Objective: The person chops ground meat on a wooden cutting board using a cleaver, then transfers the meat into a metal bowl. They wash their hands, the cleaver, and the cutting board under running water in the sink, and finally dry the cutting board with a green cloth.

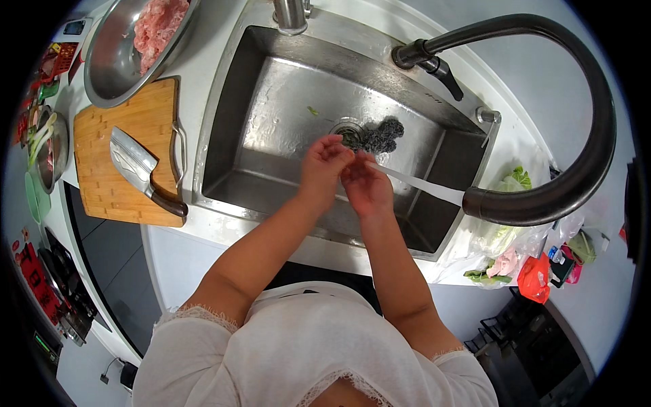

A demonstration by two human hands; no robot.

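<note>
Both my hands are close together over a stainless steel sink [285,112]. Water runs from the dark curved faucet [608,112] onto my right hand [368,183], whose fingers are curled upward. My left hand [325,165] meets it at the fingertips, fingers bent. Whether something small lies between the fingers cannot be told. Just beyond the hands a dark grey mesh scrubber [389,135] rests on the sink floor beside the drain [347,131]. A small green scrap [313,110] lies on the sink floor, left of the drain.
Left of the sink, a cleaver [133,160] lies on a wooden cutting board [96,178]. Behind the board stands a steel bowl [114,66] with raw minced meat [157,35]. Bagged leafy vegetables [501,224] and a red plastic bag [534,277] are on the right counter.
</note>
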